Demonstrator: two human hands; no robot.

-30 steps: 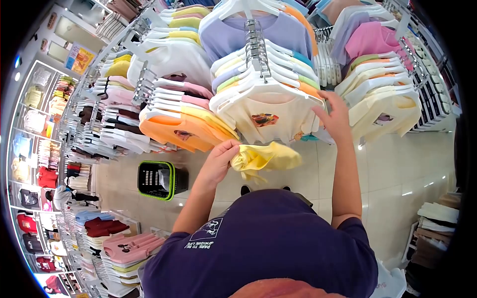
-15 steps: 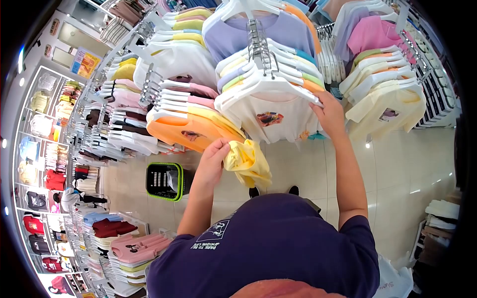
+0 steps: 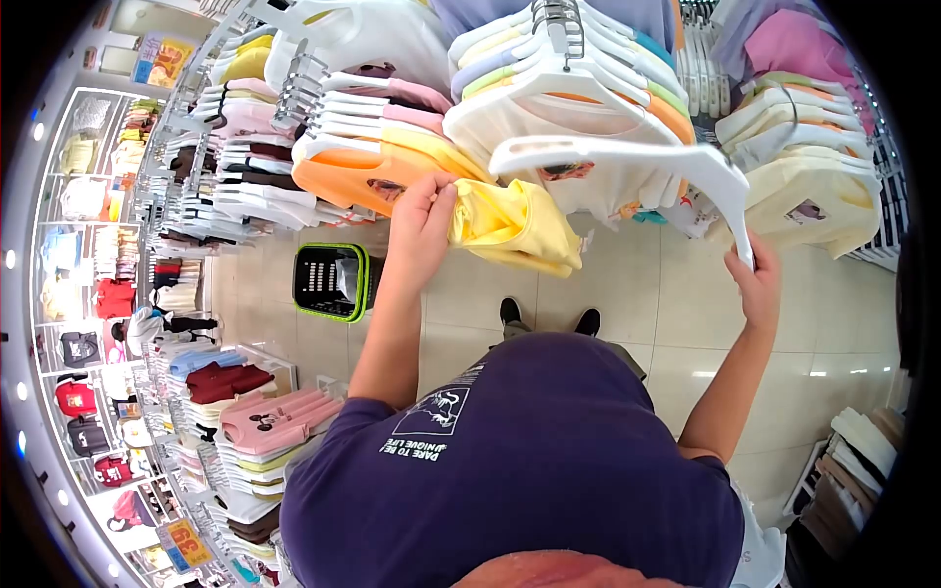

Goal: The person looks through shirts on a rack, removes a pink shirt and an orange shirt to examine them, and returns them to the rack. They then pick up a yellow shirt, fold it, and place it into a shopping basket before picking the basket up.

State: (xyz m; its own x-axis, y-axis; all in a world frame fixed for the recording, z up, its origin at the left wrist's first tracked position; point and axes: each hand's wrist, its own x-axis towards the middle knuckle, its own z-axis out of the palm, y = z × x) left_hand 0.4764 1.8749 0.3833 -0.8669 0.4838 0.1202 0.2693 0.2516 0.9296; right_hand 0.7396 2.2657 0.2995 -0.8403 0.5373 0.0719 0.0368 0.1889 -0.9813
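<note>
A bunched yellow garment [image 3: 524,220] hangs from my left hand [image 3: 423,220], whose fingers pinch its edge. My right hand [image 3: 755,279] grips one end of a bare white hanger [image 3: 627,155], held up with its hook toward the right-hand rack. The hanger overlaps a row of shirts, with a white printed T-shirt [image 3: 578,127] at the front. Just beyond my left hand, an orange T-shirt [image 3: 338,176] fronts another row on hangers.
A black basket with a green rim [image 3: 363,279] stands on the tiled floor at left. Cream shirts [image 3: 814,201] hang at right. Folded pink clothes [image 3: 270,421] lie lower left, and stacked garments [image 3: 853,461] lower right.
My right hand has left the front white shirt on the rack and moved right, now holding a bare hanger. My left hand has gone forward with the yellow garment. The view has shifted.
</note>
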